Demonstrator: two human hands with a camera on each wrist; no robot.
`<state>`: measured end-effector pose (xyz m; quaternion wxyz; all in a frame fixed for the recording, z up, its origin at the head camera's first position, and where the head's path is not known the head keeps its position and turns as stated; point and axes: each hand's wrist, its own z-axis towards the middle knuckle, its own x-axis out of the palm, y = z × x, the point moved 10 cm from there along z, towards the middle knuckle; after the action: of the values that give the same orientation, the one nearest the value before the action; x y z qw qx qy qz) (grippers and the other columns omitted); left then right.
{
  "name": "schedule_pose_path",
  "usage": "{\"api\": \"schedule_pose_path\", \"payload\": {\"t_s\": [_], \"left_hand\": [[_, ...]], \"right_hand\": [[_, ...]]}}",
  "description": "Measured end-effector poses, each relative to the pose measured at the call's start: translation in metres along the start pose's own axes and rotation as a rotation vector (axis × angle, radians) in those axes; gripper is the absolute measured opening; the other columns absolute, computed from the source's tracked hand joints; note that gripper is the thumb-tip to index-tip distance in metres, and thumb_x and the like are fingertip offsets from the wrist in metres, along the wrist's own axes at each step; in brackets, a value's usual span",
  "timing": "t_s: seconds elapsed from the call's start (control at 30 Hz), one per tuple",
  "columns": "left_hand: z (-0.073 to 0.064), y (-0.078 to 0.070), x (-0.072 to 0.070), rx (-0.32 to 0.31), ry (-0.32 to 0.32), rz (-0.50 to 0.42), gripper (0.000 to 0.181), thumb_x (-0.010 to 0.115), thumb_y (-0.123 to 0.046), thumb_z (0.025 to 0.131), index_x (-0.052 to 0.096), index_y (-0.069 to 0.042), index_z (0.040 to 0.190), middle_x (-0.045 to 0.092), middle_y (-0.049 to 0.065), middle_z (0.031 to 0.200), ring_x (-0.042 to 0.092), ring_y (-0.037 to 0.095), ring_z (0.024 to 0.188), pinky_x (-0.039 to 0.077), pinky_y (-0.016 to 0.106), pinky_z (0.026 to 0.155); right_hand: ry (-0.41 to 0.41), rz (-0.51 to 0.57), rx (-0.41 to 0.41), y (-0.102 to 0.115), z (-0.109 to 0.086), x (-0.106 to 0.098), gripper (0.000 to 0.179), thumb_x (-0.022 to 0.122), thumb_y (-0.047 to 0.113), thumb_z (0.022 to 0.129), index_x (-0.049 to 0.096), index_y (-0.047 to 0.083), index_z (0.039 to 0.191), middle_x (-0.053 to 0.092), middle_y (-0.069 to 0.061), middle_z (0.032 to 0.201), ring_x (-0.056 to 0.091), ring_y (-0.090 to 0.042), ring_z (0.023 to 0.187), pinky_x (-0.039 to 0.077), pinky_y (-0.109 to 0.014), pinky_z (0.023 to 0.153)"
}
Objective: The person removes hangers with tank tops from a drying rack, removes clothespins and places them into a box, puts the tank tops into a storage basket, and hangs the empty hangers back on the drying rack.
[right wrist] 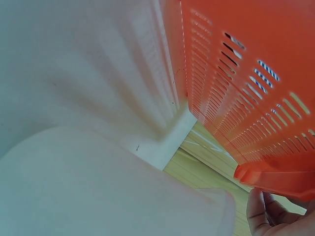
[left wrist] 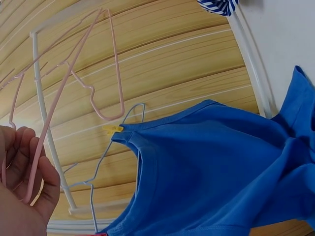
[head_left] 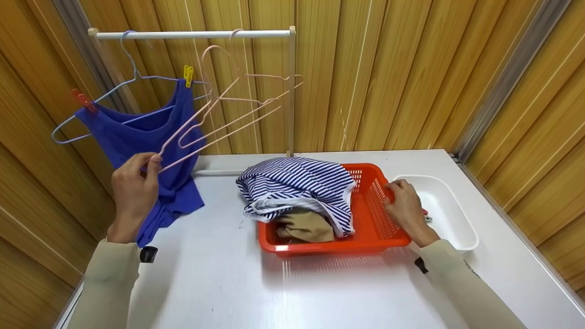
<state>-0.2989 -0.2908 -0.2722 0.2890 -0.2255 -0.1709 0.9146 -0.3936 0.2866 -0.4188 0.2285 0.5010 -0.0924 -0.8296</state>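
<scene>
My left hand [head_left: 135, 185] pinches one end of a pink wire hanger [head_left: 196, 150], its hook up in front of the rack. Beside that hand, a blue sleeveless top [head_left: 141, 137] hangs on a light-blue hanger [head_left: 112, 90], with a red clothespin [head_left: 85, 101] and a yellow clothespin [head_left: 188, 76] at its shoulders. My right hand [head_left: 406, 205] grips the right rim of a red plastic basket [head_left: 365, 240]; in the right wrist view its fingers [right wrist: 257, 209] are at the rim. In the basket lie a navy-and-white striped garment [head_left: 297, 180] and a tan cloth [head_left: 311, 227].
A white rack [head_left: 196, 34] stands at the back left, with another pink hanger [head_left: 269, 76] hooked on its bar. To the basket's right, a white tray [head_left: 450, 205] holds small items partly hidden by my hand. Wood-patterned walls [head_left: 365, 82] enclose the white table [head_left: 219, 283].
</scene>
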Motion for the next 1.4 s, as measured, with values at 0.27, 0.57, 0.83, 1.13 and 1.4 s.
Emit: {"api": "schedule_pose_path", "payload": {"t_s": [0.27, 0.57, 0.83, 1.13, 1.4], "left_hand": [[0.023, -0.003, 0.024, -0.046, 0.048, 0.006, 0.028, 0.059, -0.021, 0.099, 0.070, 0.004, 0.093, 0.067, 0.017, 0.078, 0.046, 0.004, 0.068, 0.033, 0.017, 0.065], [0.044, -0.004, 0.054, -0.128, 0.069, -0.041, 0.027, 0.058, -0.020, 0.099, 0.070, 0.004, 0.098, 0.068, 0.020, 0.084, 0.056, 0.021, 0.075, 0.036, 0.020, 0.069], [0.054, -0.009, 0.076, -0.147, 0.055, -0.068, 0.024, 0.060, -0.017, 0.098, 0.071, 0.005, 0.098, 0.069, 0.021, 0.085, 0.062, 0.030, 0.079, 0.038, 0.023, 0.071], [0.054, -0.004, 0.097, -0.202, 0.072, -0.069, 0.023, 0.058, -0.014, 0.099, 0.071, 0.004, 0.099, 0.070, 0.021, 0.090, 0.061, 0.030, 0.080, 0.041, 0.029, 0.073], [0.046, 0.001, 0.108, -0.209, 0.120, -0.064, 0.025, 0.057, -0.018, 0.100, 0.071, 0.003, 0.102, 0.070, 0.021, 0.092, 0.062, 0.032, 0.083, 0.046, 0.036, 0.076]], "right_hand": [[0.009, 0.000, 0.022, -0.002, 0.001, 0.001, 0.033, 0.065, -0.001, 0.081, 0.066, -0.009, 0.113, 0.058, -0.025, 0.110, 0.054, -0.043, 0.103, 0.047, -0.055, 0.089], [0.005, 0.000, 0.022, 0.000, 0.000, 0.000, 0.033, 0.065, -0.001, 0.081, 0.066, -0.008, 0.113, 0.058, -0.025, 0.111, 0.055, -0.043, 0.103, 0.047, -0.055, 0.089], [-0.005, -0.009, 0.016, -0.001, 0.001, 0.000, 0.031, 0.065, -0.001, 0.080, 0.067, -0.009, 0.110, 0.059, -0.025, 0.109, 0.055, -0.042, 0.102, 0.048, -0.054, 0.087], [-0.022, -0.007, 0.007, -0.001, 0.000, 0.000, 0.031, 0.067, -0.001, 0.080, 0.067, -0.008, 0.111, 0.059, -0.025, 0.109, 0.056, -0.043, 0.101, 0.047, -0.054, 0.088], [-0.014, -0.006, 0.013, -0.001, 0.000, -0.001, 0.033, 0.066, -0.001, 0.080, 0.066, -0.008, 0.112, 0.059, -0.025, 0.110, 0.055, -0.043, 0.101, 0.048, -0.055, 0.088]]}}
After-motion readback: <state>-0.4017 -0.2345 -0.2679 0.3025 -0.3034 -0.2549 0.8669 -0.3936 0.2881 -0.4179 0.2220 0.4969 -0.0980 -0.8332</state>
